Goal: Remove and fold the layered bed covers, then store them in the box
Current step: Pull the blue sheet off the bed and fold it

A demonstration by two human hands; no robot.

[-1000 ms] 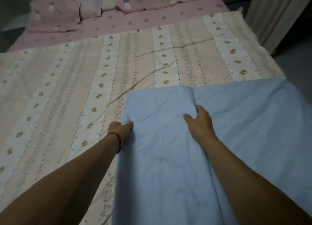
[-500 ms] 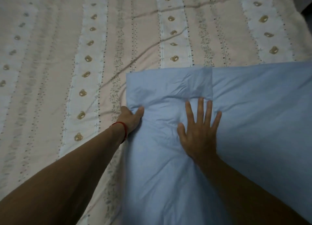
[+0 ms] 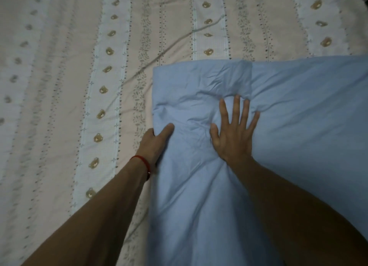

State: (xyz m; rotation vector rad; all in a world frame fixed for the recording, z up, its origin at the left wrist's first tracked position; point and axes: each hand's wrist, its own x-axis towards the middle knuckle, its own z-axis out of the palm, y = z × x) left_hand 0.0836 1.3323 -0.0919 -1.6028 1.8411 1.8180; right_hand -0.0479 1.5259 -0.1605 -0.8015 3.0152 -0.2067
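Flat and spread, the right hand point(image 3: 232, 135) presses palm-down on the blue cover point(image 3: 298, 110), fingers straight and fanned, their tips pushed up against a bunched ridge of cloth just beyond them. To its left the left hand point(image 3: 156, 141) grips the cover's left edge: the thumb lies on top of the fabric and the fingers seem tucked under it, though they are hidden. A red string bracelet point(image 3: 146, 167) circles that wrist.

Between the two hands the blue cover is creased and puckered; out past the right hand's fingertips a folded flap ends in a fairly straight far edge. To the right of the right hand the cover runs on smooth and wide out of frame, and toward the person it drops away between the forearms. Beyond and left of the left hand lies the striped bear-print cover point(image 3: 107, 52) — pink and white bands, spread over the bed, with long diagonal creases. No box is in view.

The step looks like flattening a fold. The risk is the trapped ridge: pressing it down would set a crooked crease, and the next fold would come out lumpy. If the left hand pulls while the right pins, the layers could shear — edges misaligned.
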